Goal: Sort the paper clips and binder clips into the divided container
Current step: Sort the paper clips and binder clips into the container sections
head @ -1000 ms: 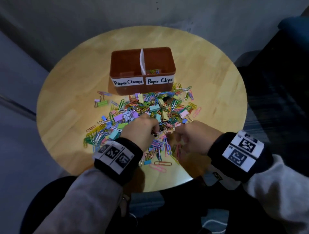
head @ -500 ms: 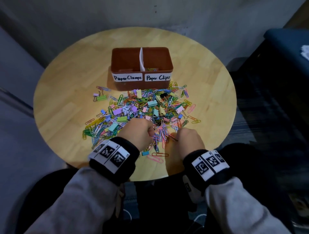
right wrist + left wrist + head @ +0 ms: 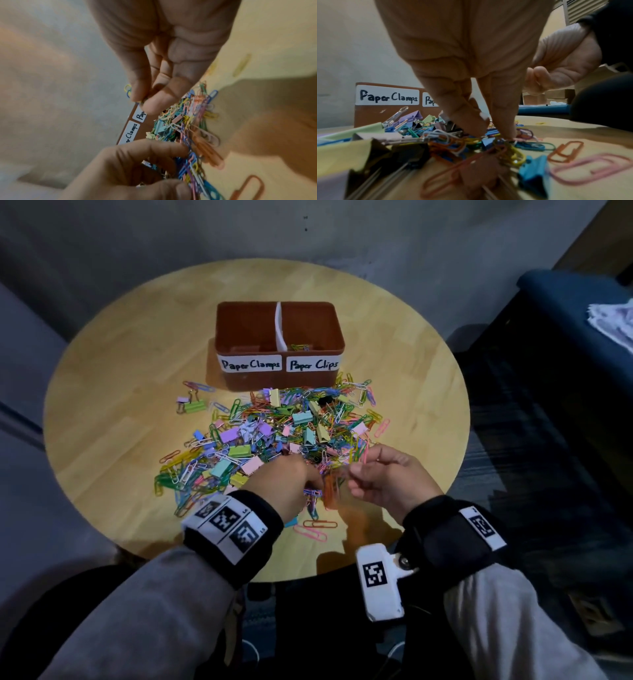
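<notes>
Container: one, brown, rectangular, on the far half of one round wooden table. One white divider splits it into two compartments, labelled "Paper Clamps" on the left and "Paper Clips" on the right. A few paper clips lie in the right compartment; what the left holds cannot be made out.

Mixed pile: one heap of coloured paper clips and pastel binder clips, too many to count, spread from just before the container's front wall to the hands. Green binder clip: one, lying apart at the pile's left edge. Stray clips near the table's front edge: one orange, one pink.

Hands: two. Left hand, fingertips pressed together down into the pile's near edge, pinching clips. Right hand, raised just above the pile, thumb and forefinger pinching a small bunch of paper clips.

Open room: bare wood along the table's left, right and far rims.
</notes>
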`<state>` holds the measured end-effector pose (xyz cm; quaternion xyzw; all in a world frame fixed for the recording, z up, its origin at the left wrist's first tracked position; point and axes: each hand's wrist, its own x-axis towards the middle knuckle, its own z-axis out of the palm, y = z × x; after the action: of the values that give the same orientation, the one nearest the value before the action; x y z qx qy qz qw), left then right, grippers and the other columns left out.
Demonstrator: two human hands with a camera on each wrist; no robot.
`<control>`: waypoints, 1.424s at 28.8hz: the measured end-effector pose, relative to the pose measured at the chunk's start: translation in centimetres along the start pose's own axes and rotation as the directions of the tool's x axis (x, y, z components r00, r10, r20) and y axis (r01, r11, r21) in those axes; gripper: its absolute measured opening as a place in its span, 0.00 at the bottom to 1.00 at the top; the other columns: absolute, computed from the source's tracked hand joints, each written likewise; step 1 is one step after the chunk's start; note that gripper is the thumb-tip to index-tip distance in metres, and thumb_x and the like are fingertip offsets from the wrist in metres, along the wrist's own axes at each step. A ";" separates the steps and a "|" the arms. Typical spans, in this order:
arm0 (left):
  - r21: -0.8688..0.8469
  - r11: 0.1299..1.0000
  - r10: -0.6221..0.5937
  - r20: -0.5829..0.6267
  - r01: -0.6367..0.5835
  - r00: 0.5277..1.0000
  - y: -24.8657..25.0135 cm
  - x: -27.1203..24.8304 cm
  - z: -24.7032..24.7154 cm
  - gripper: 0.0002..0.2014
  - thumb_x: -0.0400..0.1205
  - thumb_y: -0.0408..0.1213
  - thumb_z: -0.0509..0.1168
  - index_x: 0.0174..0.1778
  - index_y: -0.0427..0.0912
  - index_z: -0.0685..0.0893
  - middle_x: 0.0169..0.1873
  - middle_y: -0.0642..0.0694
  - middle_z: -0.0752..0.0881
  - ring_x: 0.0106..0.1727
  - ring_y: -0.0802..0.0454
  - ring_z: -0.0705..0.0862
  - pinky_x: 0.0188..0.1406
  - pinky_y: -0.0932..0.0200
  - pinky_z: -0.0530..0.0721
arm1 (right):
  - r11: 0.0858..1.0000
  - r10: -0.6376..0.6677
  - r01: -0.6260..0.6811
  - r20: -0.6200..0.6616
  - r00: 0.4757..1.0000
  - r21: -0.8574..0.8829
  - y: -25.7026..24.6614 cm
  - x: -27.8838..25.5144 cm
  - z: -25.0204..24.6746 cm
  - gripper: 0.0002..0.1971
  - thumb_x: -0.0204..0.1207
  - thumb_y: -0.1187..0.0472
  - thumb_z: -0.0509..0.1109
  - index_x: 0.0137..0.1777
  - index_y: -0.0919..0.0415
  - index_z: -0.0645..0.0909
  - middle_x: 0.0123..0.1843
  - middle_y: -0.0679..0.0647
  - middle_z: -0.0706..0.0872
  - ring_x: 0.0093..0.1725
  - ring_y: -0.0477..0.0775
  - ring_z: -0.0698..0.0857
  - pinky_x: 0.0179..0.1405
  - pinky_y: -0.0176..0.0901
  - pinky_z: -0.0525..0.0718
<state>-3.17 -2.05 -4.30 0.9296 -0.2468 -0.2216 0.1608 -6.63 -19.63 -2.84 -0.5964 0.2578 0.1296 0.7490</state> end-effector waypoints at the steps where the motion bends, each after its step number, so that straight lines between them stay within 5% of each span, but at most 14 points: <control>1: 0.017 1.000 0.009 -0.006 -0.009 1.000 0.1 0.1 0.0 0.18 0.80 0.29 0.68 0.63 0.52 0.86 0.58 0.46 0.80 0.61 0.48 0.79 0.59 0.55 0.79 | 0.999 0.022 -0.022 0.016 1.000 0.037 0.2 0.1 -0.1 0.13 0.74 0.79 0.67 0.35 0.62 0.76 0.25 0.57 0.85 0.22 0.50 0.84 0.25 0.37 0.86; 5: 0.072 0.997 0.028 -0.021 -0.026 0.999 0.6 0.6 0.0 0.08 0.81 0.35 0.68 0.54 0.49 0.88 0.54 0.47 0.80 0.57 0.47 0.81 0.47 0.57 0.76 | 0.979 0.072 -0.080 0.045 0.996 0.188 1.0 0.7 -0.7 0.12 0.74 0.80 0.65 0.48 0.63 0.78 0.29 0.59 0.87 0.24 0.51 0.87 0.25 0.37 0.87; 9: 0.057 0.997 0.049 -0.052 -0.046 0.997 0.6 1.0 -0.3 0.05 0.81 0.37 0.67 0.49 0.48 0.87 0.51 0.48 0.80 0.53 0.49 0.80 0.45 0.57 0.76 | 0.974 0.104 -0.121 0.098 0.990 0.192 1.3 0.9 -0.9 0.10 0.76 0.81 0.61 0.43 0.68 0.78 0.28 0.58 0.86 0.25 0.50 0.86 0.24 0.36 0.86; 16: -0.227 0.971 0.036 -0.144 -0.068 0.989 -0.4 1.2 -1.5 0.02 0.77 0.34 0.70 0.41 0.43 0.87 0.40 0.53 0.83 0.40 0.58 0.81 0.39 0.66 0.76 | 0.987 0.122 -0.131 0.096 0.988 0.090 1.6 1.1 -0.9 0.14 0.72 0.85 0.50 0.40 0.71 0.74 0.27 0.61 0.78 0.20 0.50 0.80 0.18 0.35 0.81; 20: -0.543 0.839 -0.055 -0.152 -0.037 0.987 -0.6 1.3 -2.5 0.05 0.76 0.31 0.74 0.37 0.44 0.87 0.28 0.59 0.83 0.30 0.58 0.80 0.33 0.66 0.79 | 0.986 0.159 -0.164 0.100 0.982 0.041 1.5 1.0 -0.6 0.04 0.79 0.72 0.57 0.46 0.65 0.72 0.26 0.57 0.75 0.20 0.49 0.75 0.16 0.34 0.74; 23: -0.707 0.707 -0.087 -0.111 -0.017 0.990 -0.7 1.3 -3.4 0.07 0.77 0.27 0.71 0.36 0.43 0.85 0.29 0.51 0.87 0.31 0.58 0.83 0.34 0.69 0.80 | 0.988 0.156 -0.157 0.085 0.984 0.006 1.6 0.9 -0.4 0.09 0.83 0.58 0.62 0.41 0.59 0.70 0.25 0.55 0.74 0.20 0.50 0.71 0.16 0.32 0.68; 26: -0.839 0.543 -0.092 -0.049 0.009 0.995 -0.7 1.3 -4.1 0.09 0.80 0.26 0.68 0.36 0.42 0.82 0.31 0.50 0.90 0.31 0.58 0.84 0.31 0.68 0.79 | 0.993 0.112 -0.113 0.055 0.992 0.024 1.3 0.5 0.0 0.09 0.83 0.59 0.62 0.41 0.58 0.70 0.23 0.55 0.74 0.17 0.49 0.70 0.16 0.30 0.64; 33: -0.945 0.317 -0.025 0.071 0.076 0.997 -1.5 0.2 -4.6 0.05 0.82 0.26 0.66 0.44 0.40 0.79 0.37 0.45 0.92 0.30 0.58 0.87 0.24 0.69 0.82 | 0.995 0.030 -0.030 -0.002 1.000 0.096 0.4 -1.8 0.6 0.09 0.85 0.62 0.60 0.42 0.56 0.69 0.27 0.55 0.77 0.23 0.51 0.70 0.20 0.36 0.67; 41: -0.884 0.459 -0.205 -0.005 0.092 0.979 -2.0 0.8 -4.0 0.08 0.86 0.26 0.60 0.49 0.41 0.82 0.33 0.46 0.86 0.27 0.58 0.78 0.26 0.68 0.78 | 0.995 -0.073 0.073 -0.005 0.997 -0.069 1.8 -1.0 0.6 0.13 0.85 0.69 0.57 0.37 0.60 0.70 0.31 0.59 0.80 0.23 0.51 0.72 0.19 0.36 0.67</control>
<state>0.23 -0.05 -2.01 0.7436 -0.0067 -0.2780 0.6080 -8.25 -18.43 -3.69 -0.6312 0.2341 0.1086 0.7314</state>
